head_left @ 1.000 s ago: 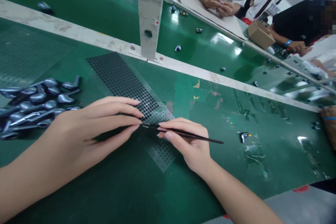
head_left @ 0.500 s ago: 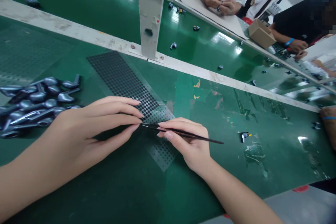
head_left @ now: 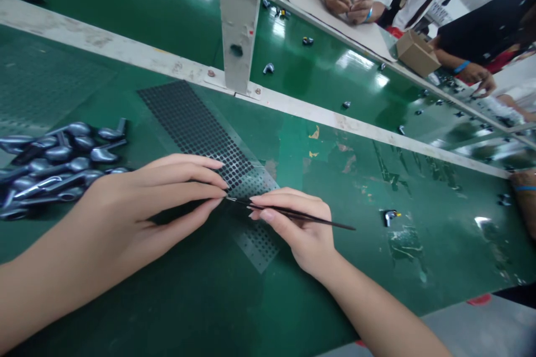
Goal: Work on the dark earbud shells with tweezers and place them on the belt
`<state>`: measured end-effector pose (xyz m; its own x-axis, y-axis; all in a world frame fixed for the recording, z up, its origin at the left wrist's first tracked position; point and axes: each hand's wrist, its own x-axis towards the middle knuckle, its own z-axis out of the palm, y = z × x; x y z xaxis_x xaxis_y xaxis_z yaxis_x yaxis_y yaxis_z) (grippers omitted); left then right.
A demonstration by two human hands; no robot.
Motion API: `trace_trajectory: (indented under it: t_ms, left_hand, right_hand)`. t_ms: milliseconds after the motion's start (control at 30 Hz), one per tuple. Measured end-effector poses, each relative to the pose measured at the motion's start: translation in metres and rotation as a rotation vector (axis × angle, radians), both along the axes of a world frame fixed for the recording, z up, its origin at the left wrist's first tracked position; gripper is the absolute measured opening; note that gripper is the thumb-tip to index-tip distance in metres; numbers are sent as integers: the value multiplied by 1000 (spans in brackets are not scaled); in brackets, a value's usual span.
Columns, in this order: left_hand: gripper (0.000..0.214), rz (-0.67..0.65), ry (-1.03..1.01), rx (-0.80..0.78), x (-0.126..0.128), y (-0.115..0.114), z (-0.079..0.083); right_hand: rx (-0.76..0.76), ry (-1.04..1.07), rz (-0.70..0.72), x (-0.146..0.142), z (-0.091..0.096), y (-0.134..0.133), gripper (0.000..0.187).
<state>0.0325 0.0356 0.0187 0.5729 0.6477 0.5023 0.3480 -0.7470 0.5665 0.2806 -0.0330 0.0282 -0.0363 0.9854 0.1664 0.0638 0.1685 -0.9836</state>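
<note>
right hand (head_left: 297,228) pinching black tweezers (head_left: 312,218) | left hand (head_left: 142,206) fingers together at their tips, maybe steadying something tiny, can't tell

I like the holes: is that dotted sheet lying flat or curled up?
Flat: the dotted sheet lies spread on the green workbench; no visible edge lifts.

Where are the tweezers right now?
Head view: the black tweezers sit in the right hand, tips by the left hand, over the perforated sheet.
</note>
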Motion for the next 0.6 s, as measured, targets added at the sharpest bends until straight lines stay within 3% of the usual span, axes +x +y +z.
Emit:
trace_trajectory:
  t_ms: [467, 600]
  left_hand:
    - [16, 20, 23, 5, 2, 1, 1]
    - [19, 53, 5, 22, 4, 5, 6]
  right_hand:
    - [8, 42, 5, 1, 0, -1, 13]
    - [-22, 179, -38, -1, -3, -1, 13]
